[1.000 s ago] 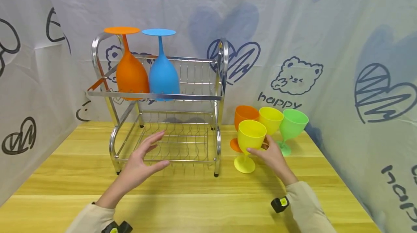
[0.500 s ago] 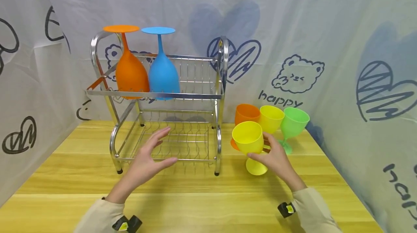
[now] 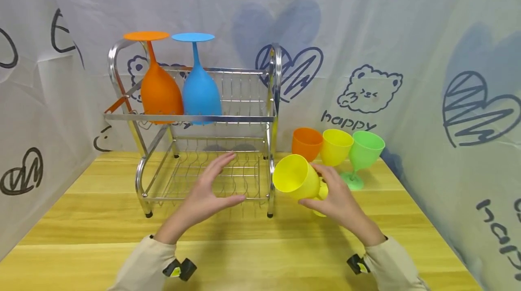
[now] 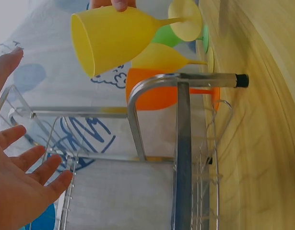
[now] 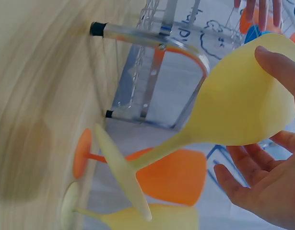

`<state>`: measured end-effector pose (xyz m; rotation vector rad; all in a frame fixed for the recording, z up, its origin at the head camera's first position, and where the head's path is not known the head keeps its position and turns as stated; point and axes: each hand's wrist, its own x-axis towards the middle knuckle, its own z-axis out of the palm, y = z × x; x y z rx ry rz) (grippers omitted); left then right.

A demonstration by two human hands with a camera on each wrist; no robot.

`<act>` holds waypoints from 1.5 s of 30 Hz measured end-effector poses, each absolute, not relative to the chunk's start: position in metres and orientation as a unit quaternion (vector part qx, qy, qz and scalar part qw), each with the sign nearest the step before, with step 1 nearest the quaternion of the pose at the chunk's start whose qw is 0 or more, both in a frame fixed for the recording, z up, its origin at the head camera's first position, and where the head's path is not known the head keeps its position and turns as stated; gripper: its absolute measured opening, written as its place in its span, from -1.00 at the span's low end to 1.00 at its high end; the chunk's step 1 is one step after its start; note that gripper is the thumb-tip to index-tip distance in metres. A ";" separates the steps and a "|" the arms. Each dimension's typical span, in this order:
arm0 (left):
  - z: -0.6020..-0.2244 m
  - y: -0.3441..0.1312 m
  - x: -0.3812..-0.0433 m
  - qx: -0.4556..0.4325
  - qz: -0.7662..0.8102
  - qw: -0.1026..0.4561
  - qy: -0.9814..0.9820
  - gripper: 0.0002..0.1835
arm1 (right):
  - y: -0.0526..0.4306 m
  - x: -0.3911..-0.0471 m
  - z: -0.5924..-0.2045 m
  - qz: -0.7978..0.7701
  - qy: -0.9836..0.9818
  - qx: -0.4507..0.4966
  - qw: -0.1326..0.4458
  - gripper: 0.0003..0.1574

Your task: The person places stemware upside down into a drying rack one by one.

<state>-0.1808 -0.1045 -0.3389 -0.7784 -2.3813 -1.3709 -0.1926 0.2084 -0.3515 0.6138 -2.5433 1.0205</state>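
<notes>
And there it goes: over to the right of the rack [image 3: 240, 119], we watch the held yellow goblet [image 3: 300, 177] tip over. Half a second ago its mouth faced mostly upward; now it leans hard, mouth swung toward the rack, foot trailing away on the far side. Our right hand [image 3: 335, 196] has it by the bowl, thumb on one side and fingers curled round the other, just right of the rack's front leg. The foot looks clear of the tabletop [image 3: 244, 255], so we judge the lift done and the turning well under way, though the goblet is not upside down.

Our left hand [image 3: 205, 198] has come across too: it is now in front of the rack's lower tier, nearer the goblet, fingers and thumb spread wide, holding nothing. That puts both hands close to the one goblet.

Up on the rack's top tier, at its left, sit an upside-down orange goblet [image 3: 160, 92] and a blue goblet [image 3: 201, 94]. Beyond the held one, right of the rack, we have three upright in a row: standing orange goblet [image 3: 307, 145] closest to it, second yellow goblet [image 3: 336, 147], then green goblet [image 3: 365, 152].
</notes>
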 end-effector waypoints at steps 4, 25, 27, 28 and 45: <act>-0.336 -0.096 -0.181 -0.278 -0.467 0.133 -0.829 -0.06 | 0.203 -0.187 -0.345 0.336 -0.898 0.229 0.171 0.10; -0.348 -0.053 -0.183 -0.366 -0.427 0.120 -0.818 0.00 | 0.188 -0.178 -0.342 0.212 -0.895 0.324 0.221 0.12; -0.349 -0.052 -0.183 -0.371 -0.424 0.121 -0.818 0.00 | 0.186 -0.178 -0.343 0.204 -0.894 0.331 0.224 0.12; -0.349 -0.051 -0.184 -0.374 -0.419 0.123 -0.818 0.00 | 0.186 -0.178 -0.344 0.202 -0.893 0.334 0.225 0.12; -0.356 -0.049 -0.188 -0.383 -0.450 0.121 -0.798 -0.15 | 0.181 -0.174 -0.344 0.198 -0.892 0.339 0.222 0.12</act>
